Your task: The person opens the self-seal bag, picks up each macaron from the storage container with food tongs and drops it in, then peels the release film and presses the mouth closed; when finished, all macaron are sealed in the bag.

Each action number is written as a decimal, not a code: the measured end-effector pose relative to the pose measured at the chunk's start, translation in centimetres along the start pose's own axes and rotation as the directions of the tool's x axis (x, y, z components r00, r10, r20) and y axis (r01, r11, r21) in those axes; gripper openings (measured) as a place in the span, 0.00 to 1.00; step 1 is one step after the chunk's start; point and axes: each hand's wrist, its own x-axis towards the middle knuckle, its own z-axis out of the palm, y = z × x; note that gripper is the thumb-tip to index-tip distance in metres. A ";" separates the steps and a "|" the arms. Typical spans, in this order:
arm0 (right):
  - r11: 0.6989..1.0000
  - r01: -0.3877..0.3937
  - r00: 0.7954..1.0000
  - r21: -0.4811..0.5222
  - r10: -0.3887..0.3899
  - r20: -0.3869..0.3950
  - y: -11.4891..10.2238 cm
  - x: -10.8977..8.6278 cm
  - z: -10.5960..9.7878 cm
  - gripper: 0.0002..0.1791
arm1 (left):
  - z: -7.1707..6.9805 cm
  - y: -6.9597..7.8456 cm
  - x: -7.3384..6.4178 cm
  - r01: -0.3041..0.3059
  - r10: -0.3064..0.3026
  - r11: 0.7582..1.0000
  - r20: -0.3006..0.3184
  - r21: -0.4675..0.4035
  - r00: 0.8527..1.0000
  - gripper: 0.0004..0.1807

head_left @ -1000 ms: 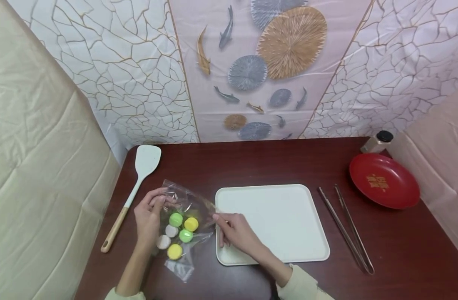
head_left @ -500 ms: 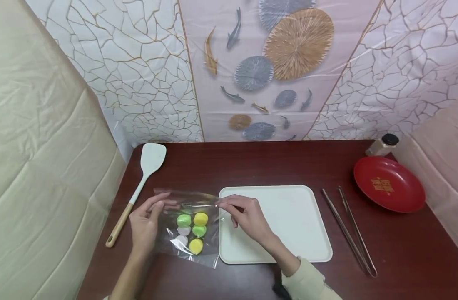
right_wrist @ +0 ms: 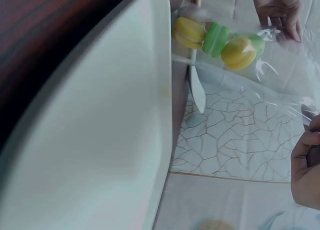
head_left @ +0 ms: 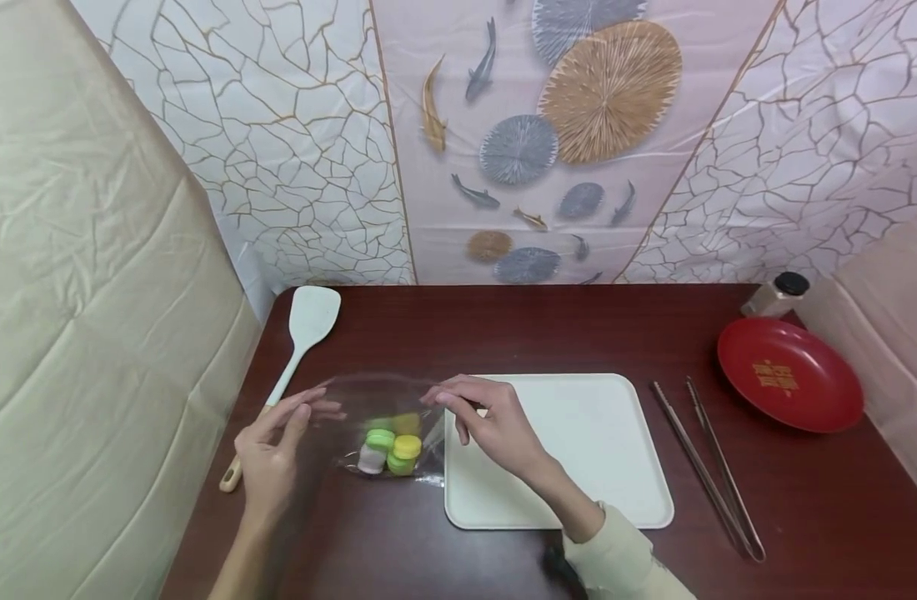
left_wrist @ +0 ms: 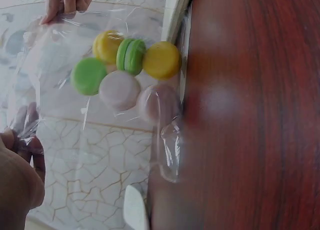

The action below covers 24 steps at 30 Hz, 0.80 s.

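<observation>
A clear plastic bag (head_left: 368, 400) with several macarons inside is stretched between my two hands. At its upper left corner my left hand (head_left: 271, 454) pinches the film between thumb and fingers. The opposite corner is pinched by my right hand (head_left: 496, 425), above the left edge of the white tray (head_left: 571, 458). Gathered low in the bag are green (left_wrist: 89, 76), yellow (left_wrist: 162, 60) and pale lilac macarons (left_wrist: 120, 90). In the right wrist view, the yellow macaron (right_wrist: 239, 52) and its neighbours hang in the bag beside the tray rim.
A white spatula (head_left: 313, 317) with a wooden handle lies on the left of the dark red table (head_left: 503, 325). Metal tongs (head_left: 709, 471) lie right of the tray. Behind them are a red plate (head_left: 819, 392) and a black-lidded jar (head_left: 775, 295). Fabric walls surround the table.
The slanted bag has been pulled straight between my hands and tilted up, and the macarons have bunched together at its bottom. My right hand has risen. The head view has shifted slightly.
</observation>
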 end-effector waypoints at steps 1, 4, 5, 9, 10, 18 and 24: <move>0.999 0.039 0.999 0.003 -0.039 -0.003 0.0 0.0 0.1 0.09 | -0.1 0.0 -0.1 -0.015 0.015 1.000 -0.007 -0.015 1.000 0.12; 0.991 0.131 0.991 0.011 -0.131 -0.006 -0.2 0.2 0.3 0.09 | -0.4 0.1 -0.1 -0.056 0.055 0.997 -0.012 -0.052 0.998 0.12; 0.989 0.149 0.989 0.014 -0.149 -0.005 -0.2 0.3 0.4 0.09 | -0.4 0.0 -0.2 -0.068 0.068 0.995 -0.002 -0.069 0.998 0.12; 0.987 0.162 0.987 0.023 -0.162 0.019 -0.4 0.3 0.5 0.09 | -0.3 -0.2 -0.4 -0.068 0.076 0.992 0.078 -0.108 0.994 0.13; 0.987 0.161 0.986 0.028 -0.162 0.029 -0.4 0.3 0.5 0.09 | -0.2 -0.2 -0.4 -0.064 0.074 0.993 0.094 -0.101 0.993 0.13; 0.993 0.122 0.991 -0.006 -0.121 0.056 0.0 -0.3 -1.0 0.10 | 1.1 0.1 -0.7 0.034 -0.032 0.994 0.024 -0.103 0.999 0.13; 0.985 0.134 0.991 -0.104 -0.135 0.001 0.1 -0.1 -2.3 0.07 | 2.0 0.2 -0.4 0.061 -0.069 0.982 -0.042 -0.179 0.997 0.15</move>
